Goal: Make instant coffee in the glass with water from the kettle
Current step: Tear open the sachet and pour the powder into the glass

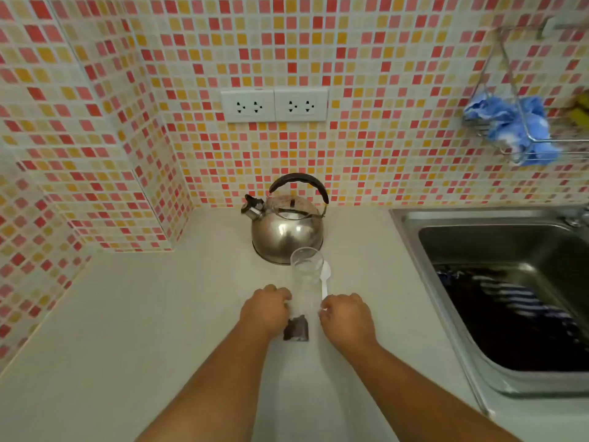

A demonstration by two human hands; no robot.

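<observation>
A tall clear glass stands empty on the pale counter, just in front of the steel kettle with its black handle. My left hand curls against the lower left side of the glass. A small brown coffee sachet lies on the counter at the foot of the glass, between my two hands. A white plastic spoon lies right of the glass, its bowl towards the kettle. My right hand has its fingertips closed on the end of the spoon's handle.
A steel sink with dark striped cloth in it lies to the right. Two wall sockets sit above the kettle. A wire rack holding blue cloth hangs at the upper right. A tiled wall corner juts out at the left.
</observation>
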